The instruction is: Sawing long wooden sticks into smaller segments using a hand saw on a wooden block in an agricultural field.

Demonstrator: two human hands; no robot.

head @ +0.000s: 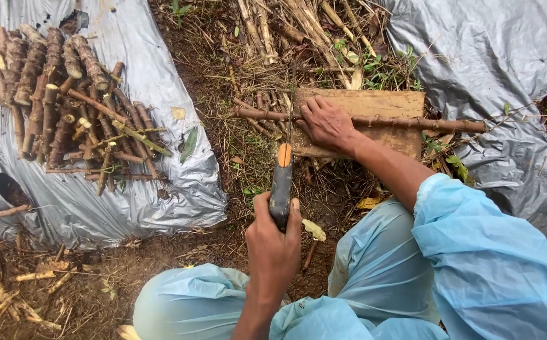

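The right hand [325, 123] presses a long brown stick [374, 121] flat on the wooden board [380, 104]. The left hand [275, 242] is closed around a knife [281, 182] just below the board. The blade could slip and cut those fingers, being so close.

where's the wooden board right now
In the head view the wooden board lies on the ground upper right of centre, under the long stem that the right hand presses down, between the two grey plastic sheets.
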